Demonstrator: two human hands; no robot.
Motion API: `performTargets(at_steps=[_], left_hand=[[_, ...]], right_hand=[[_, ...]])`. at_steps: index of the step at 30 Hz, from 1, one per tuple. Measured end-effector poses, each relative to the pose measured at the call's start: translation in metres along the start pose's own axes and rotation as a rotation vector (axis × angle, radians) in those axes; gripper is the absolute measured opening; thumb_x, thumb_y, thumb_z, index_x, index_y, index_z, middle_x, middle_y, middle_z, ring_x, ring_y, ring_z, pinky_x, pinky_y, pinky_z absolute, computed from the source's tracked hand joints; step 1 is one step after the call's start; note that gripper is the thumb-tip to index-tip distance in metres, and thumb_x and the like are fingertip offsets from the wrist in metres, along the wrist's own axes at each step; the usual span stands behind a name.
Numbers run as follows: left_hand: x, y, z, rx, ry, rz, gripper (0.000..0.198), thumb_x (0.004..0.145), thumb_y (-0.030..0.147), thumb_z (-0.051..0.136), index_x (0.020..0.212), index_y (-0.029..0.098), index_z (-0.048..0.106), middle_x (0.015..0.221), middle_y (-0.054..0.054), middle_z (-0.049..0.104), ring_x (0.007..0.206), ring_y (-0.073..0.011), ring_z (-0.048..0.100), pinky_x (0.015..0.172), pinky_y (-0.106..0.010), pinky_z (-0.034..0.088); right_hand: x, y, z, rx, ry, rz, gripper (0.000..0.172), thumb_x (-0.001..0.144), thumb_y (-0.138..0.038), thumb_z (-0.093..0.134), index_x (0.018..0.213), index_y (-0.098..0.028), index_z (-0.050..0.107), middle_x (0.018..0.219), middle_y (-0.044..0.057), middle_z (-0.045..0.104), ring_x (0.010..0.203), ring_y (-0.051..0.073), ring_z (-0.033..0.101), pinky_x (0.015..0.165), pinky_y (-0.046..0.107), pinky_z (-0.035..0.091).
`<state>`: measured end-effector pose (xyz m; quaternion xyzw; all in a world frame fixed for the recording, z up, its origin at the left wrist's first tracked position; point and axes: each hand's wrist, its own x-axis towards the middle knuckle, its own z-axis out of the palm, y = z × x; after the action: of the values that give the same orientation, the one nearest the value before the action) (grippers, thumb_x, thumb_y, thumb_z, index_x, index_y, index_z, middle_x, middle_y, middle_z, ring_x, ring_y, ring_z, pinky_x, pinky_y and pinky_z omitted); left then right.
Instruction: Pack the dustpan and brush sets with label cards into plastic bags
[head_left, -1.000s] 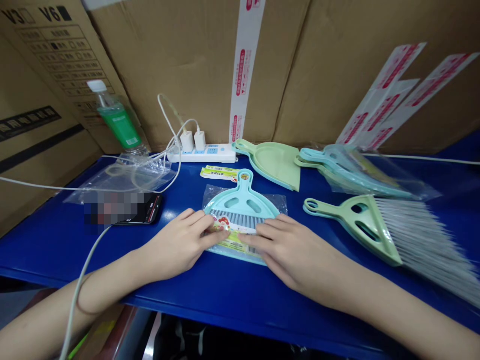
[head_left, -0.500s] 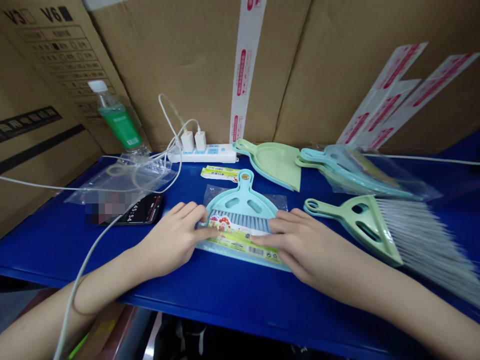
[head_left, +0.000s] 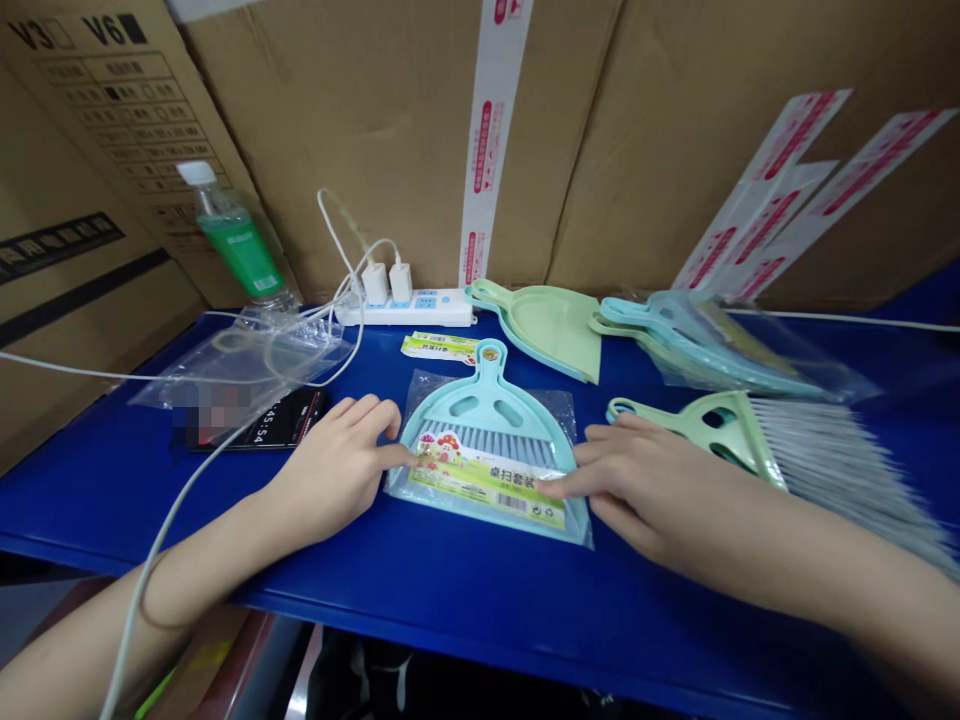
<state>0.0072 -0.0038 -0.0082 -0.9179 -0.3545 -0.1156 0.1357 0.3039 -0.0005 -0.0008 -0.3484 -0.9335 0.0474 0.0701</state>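
Note:
A light-blue dustpan and brush set (head_left: 487,395) lies flat before me in a clear plastic bag, its handle pointing away. Grey bristles show above a printed card label (head_left: 487,485). At the set's left edge is my left hand (head_left: 349,460), thumb stretched to the bag's side, other fingers loosely bent and apart from it. My right hand (head_left: 630,480) is at the right side, fingers parted, one fingertip over the label's right end. Neither hand grips the set. Behind the right hand lies a green brush (head_left: 731,425) with long grey bristles, partly covered by the forearm.
Farther back are a green dustpan (head_left: 551,320), another bagged set (head_left: 712,340), a loose label strip (head_left: 442,346) and a white power strip (head_left: 420,308). On the left are a phone (head_left: 292,420), plastic bag (head_left: 247,360), bottle (head_left: 244,250) and a cable crossing my left forearm. Cardboard boxes (head_left: 360,120) form the back.
Both hands have drawn outward, left hand leftward and right hand rightward, uncovering more of the bagged set and its label. The set stays about where it was.

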Motion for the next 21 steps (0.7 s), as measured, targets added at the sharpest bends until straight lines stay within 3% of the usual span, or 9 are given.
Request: performTargets(at_steps=[2,7,11,13,17,21], left_hand=[[0.000,0.000,-0.001,-0.006,-0.013,-0.006,0.047,0.077,-0.007,0.039,0.085,0.024,0.074,0.083,-0.004,0.055,0.071,-0.0177,0.047,0.060,-0.029,0.036],[0.000,-0.004,0.006,-0.006,0.096,-0.010,0.041,0.077,-0.005,0.038,0.075,0.021,0.069,0.078,-0.004,0.053,0.067,-0.0190,0.045,0.058,-0.030,0.035],[0.002,-0.003,0.004,-0.003,-0.019,-0.028,0.035,0.081,-0.002,0.039,0.081,0.019,0.067,0.081,-0.005,0.059,0.068,-0.0194,0.048,0.060,-0.032,0.038],[0.003,-0.001,0.002,-0.018,-0.066,-0.043,0.033,0.081,0.000,0.038,0.081,0.018,0.065,0.081,-0.005,0.061,0.069,-0.0198,0.050,0.062,-0.033,0.039],[0.004,0.001,0.003,-0.044,-0.040,-0.048,0.025,0.079,0.008,0.038,0.078,0.018,0.061,0.075,-0.004,0.062,0.065,-0.0193,0.049,0.059,-0.033,0.038],[0.005,0.002,0.003,-0.053,-0.060,-0.046,0.027,0.092,0.020,0.036,0.077,0.017,0.058,0.073,-0.004,0.062,0.064,-0.0177,0.052,0.060,-0.031,0.041]], right_hand=[[-0.002,0.003,-0.001,0.012,-0.031,0.017,0.039,0.086,-0.010,0.045,0.090,-0.030,0.078,0.073,0.002,0.071,0.072,0.020,0.066,0.086,0.048,0.049],[-0.004,0.011,-0.003,0.056,-0.059,0.067,0.036,0.084,-0.010,0.044,0.085,-0.029,0.075,0.076,0.002,0.071,0.075,0.021,0.068,0.098,0.059,0.039],[-0.002,0.012,-0.002,0.086,-0.061,0.094,0.034,0.084,-0.011,0.042,0.079,-0.028,0.072,0.077,0.000,0.073,0.076,0.021,0.068,0.098,0.054,0.038],[0.000,0.011,-0.003,0.074,-0.063,0.095,0.033,0.083,-0.010,0.042,0.075,-0.027,0.069,0.075,-0.001,0.072,0.072,0.020,0.067,0.093,0.048,0.041],[0.005,0.007,-0.004,0.018,-0.094,0.100,0.029,0.084,-0.009,0.041,0.068,-0.024,0.061,0.065,-0.001,0.068,0.061,0.018,0.062,0.071,0.036,0.042],[0.008,0.004,-0.004,-0.013,-0.116,0.112,0.026,0.084,-0.009,0.041,0.069,-0.023,0.057,0.063,0.000,0.066,0.060,0.019,0.059,0.059,0.031,0.037]])
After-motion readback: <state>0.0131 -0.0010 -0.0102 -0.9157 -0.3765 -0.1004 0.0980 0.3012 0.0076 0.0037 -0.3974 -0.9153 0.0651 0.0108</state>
